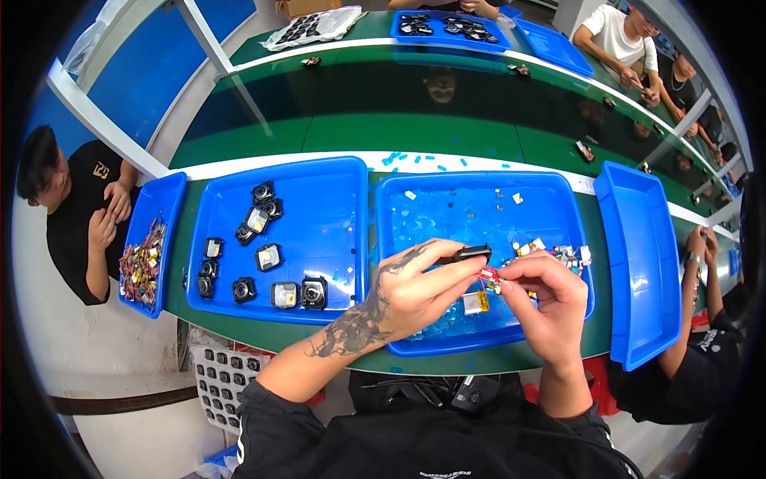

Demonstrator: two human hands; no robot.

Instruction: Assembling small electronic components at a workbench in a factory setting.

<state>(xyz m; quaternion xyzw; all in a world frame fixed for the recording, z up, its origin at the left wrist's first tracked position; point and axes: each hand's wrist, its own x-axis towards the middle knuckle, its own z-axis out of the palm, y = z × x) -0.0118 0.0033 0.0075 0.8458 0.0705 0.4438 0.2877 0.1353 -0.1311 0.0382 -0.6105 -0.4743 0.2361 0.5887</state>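
Note:
My left hand (419,291) holds a small black housing (474,253) between thumb and fingers, above a blue tray (381,239). Close beside it, the fingertips of my right hand (550,299) are closed on a small red part with thin wires (488,275). A silver pouch battery with yellow tape (476,302) hangs just below the fingertips, seemingly attached to the wires. Both hands partly hide how the red part meets the housing. In the tray lie blue film scraps (431,211), and more small batteries and parts (568,255) are piled near my right hand.
To the left, another blue tray (279,168) carries several black camera-like units (314,293). A narrow tray (169,239) of small parts stands beyond it, near a person (88,207). At right is a deep blue tray (638,255). A green conveyor (447,136) crosses behind.

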